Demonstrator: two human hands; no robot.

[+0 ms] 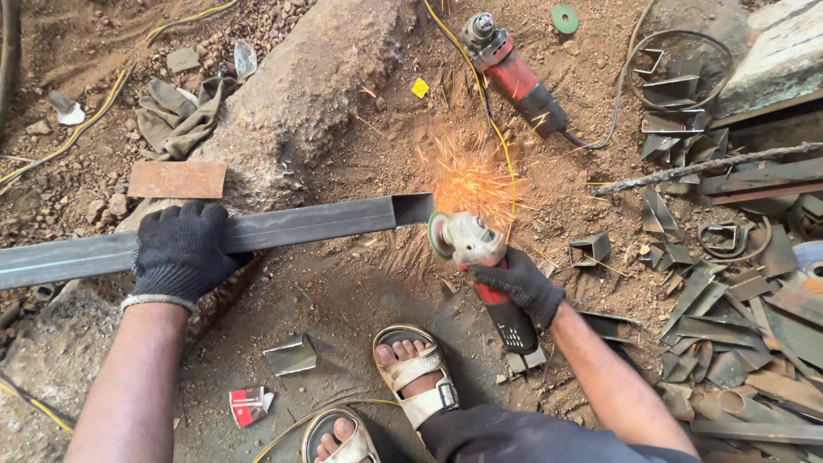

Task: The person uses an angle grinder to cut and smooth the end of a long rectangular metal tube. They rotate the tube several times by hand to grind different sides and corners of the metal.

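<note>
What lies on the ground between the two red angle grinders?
In the head view, orange sparks over bare brown dirt lie between the spare red angle grinder and the red angle grinder in the right hand.

One head-worn view, steeply downward and close over the dirt ground (360, 291), arms' reach ahead.
</note>
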